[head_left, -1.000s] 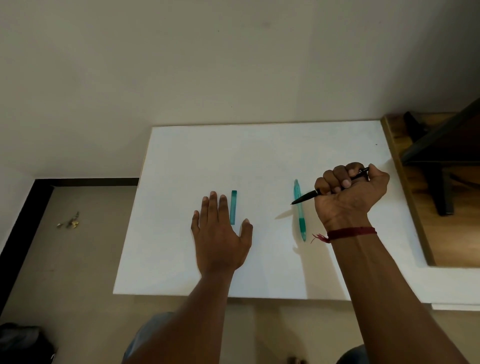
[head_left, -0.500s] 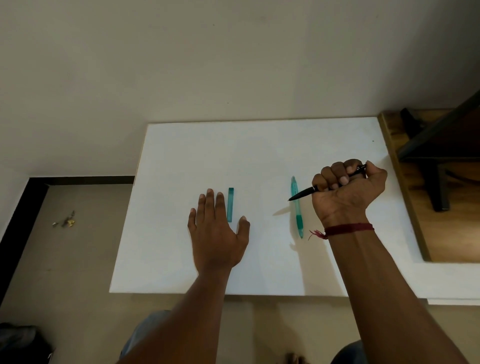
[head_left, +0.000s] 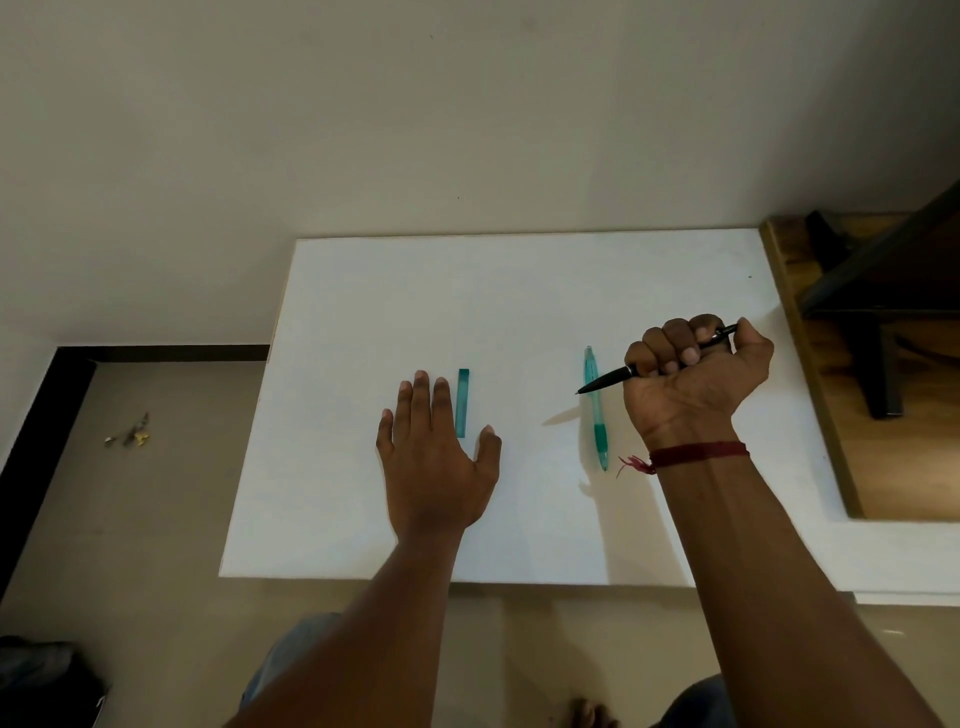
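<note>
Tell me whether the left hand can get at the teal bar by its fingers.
Probably yes: the left hand lies flat, holding nothing, and the teal bar lies right beside its index finger with nothing between.

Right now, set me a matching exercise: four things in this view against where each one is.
1. black pen
2. teal pen
3. teal cap
4. red thread

a. tied round the right wrist
b. lying beside the fingers of the left hand
c. clenched in the grip of the right hand
d. lying free between the two hands

Pairs: 1-c, 2-d, 3-b, 4-a
</note>
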